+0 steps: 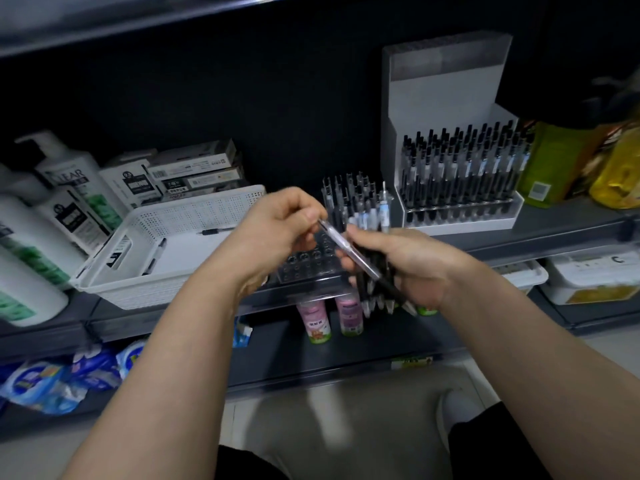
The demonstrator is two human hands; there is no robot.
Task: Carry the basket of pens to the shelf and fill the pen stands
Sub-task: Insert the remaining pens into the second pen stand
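Note:
A white perforated basket (194, 216) rests on the shelf at the left, with a few pens (156, 254) lying in it. My right hand (412, 265) grips a bundle of black pens (375, 289), tips pointing down. My left hand (277, 230) pinches the top end of one clear pen (341, 245) that slants across the bundle. Behind my hands stands a clear pen stand (311, 266), partly filled at its back rows, with bare holes in front. A white pen stand (460, 188) full of black pens stands at the right.
Shampoo bottles (45, 216) and small boxes (194, 171) crowd the shelf left of and behind the basket. Yellow-green packages (568, 161) sit at the far right. The lower shelf holds small pink bottles (332, 317), blue packs (59, 379) and white bins (588, 278).

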